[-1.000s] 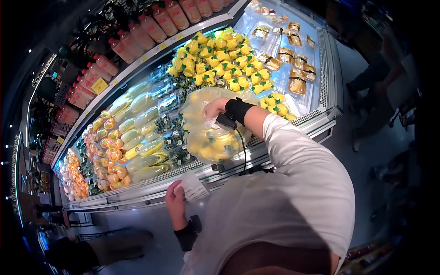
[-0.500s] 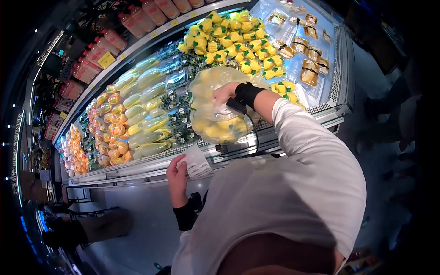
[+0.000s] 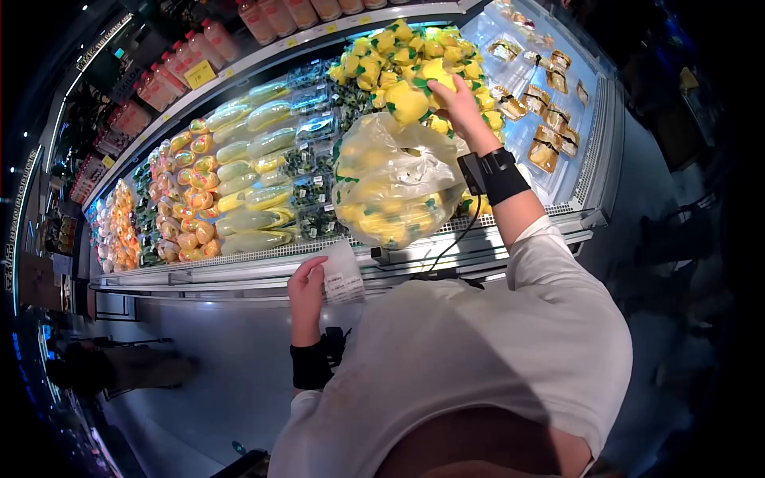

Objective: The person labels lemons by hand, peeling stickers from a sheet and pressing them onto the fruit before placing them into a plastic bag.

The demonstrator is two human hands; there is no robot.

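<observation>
My right hand [image 3: 456, 103] is closed on a yellow bell pepper [image 3: 408, 102] with a green stem, lifted above the pile of yellow peppers [image 3: 370, 68]. Another yellow piece shows right behind the fingers. Below the hand, a bulging translucent plastic bag [image 3: 374, 163] rests on the display's front edge; several yellow and green pieces show through it. A gap in its upper side looks like the mouth. Lower left, my left hand [image 3: 306, 287] pinches a white slip of paper [image 3: 341, 275] printed with small text lines, in front of the display rail.
Left of the bag lie long wrapped pale-green vegetables [image 3: 251, 187], dark-green packs [image 3: 312, 191] and round orange-and-yellow wrapped produce [image 3: 195, 171]. Brown-trayed packs [image 3: 544, 147] sit at right. Pink bottles [image 3: 191, 52] line the upper shelf. A metal rail [image 3: 199, 279] edges the display.
My right hand has left the bag, moved up and right to the pile, and taken hold of a yellow pepper. The bag's gap is now uncovered. My left hand still holds the slip.
</observation>
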